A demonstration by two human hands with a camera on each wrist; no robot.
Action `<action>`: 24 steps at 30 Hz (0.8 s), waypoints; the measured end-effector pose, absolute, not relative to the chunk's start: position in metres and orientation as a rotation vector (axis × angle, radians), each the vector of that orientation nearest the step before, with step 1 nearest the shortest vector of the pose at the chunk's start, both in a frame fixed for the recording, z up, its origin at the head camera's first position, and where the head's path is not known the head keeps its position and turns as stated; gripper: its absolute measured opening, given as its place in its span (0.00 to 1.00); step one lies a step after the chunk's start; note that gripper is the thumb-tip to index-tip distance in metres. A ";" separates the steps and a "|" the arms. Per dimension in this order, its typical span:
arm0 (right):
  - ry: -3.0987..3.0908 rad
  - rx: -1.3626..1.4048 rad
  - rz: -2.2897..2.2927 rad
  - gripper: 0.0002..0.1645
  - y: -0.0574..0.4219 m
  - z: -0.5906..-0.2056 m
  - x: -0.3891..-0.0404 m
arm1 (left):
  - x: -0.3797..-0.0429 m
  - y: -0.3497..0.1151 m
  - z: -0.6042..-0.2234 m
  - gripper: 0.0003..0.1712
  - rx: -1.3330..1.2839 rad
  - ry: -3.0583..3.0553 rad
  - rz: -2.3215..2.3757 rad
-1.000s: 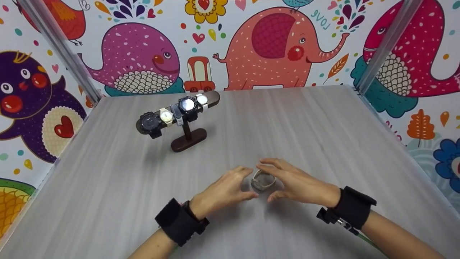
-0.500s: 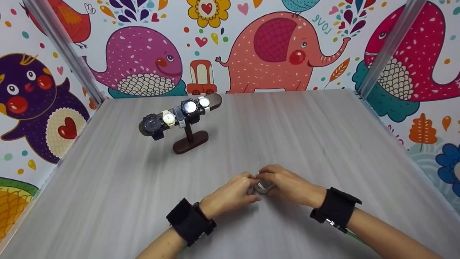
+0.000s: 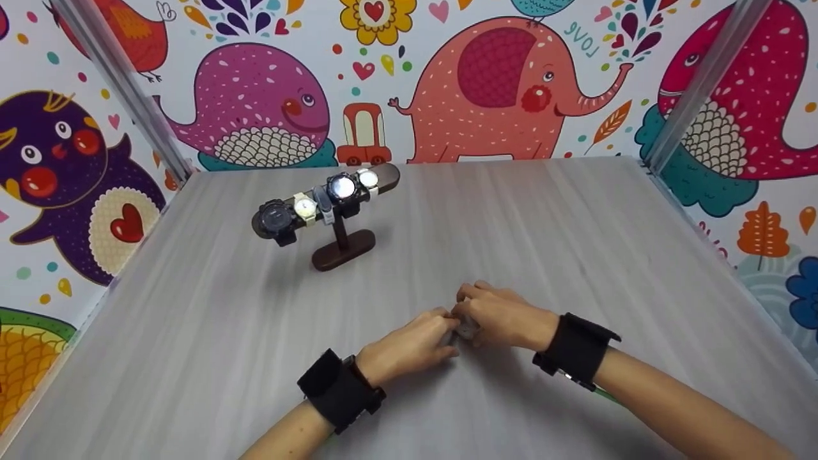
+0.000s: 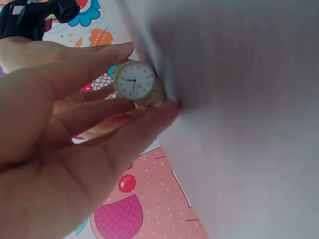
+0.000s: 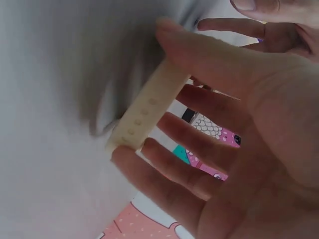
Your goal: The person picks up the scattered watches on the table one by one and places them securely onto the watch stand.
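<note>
A wristwatch with a round white dial and a pale cream strap (image 5: 144, 112) is between the two hands, low over the grey table. In the left wrist view, the watch (image 4: 134, 80) faces the left hand, whose thumb and fingers close on opposite sides of it. The right hand (image 3: 508, 315) pinches the strap, which has a row of holes, between thumb and fingertips. Beside it, the left hand (image 3: 406, 342) has its fingertips at the watch's left side. From the head, fingers hide most of the watch.
A dark brown watch stand (image 3: 345, 248) stands at the back left, with several watches along its tilted bar. Cartoon-printed walls (image 3: 492, 89) border the grey table (image 3: 543, 217) at the back and sides.
Both hands have closed in on the wristwatch, which showed as an open loop on the table between them. The right hand has shifted left. The watch stand stays put.
</note>
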State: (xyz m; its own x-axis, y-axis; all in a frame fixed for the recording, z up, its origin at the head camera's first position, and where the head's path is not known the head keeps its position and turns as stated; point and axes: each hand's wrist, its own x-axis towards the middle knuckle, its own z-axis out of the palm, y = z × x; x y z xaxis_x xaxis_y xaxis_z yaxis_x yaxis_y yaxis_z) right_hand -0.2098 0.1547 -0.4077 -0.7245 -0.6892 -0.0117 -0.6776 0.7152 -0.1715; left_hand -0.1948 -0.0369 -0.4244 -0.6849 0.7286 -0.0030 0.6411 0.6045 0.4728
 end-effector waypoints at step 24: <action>2.885 -1.253 -0.457 0.16 0.167 -0.425 -0.217 | -0.200 -0.045 -0.417 0.25 1.039 2.468 0.763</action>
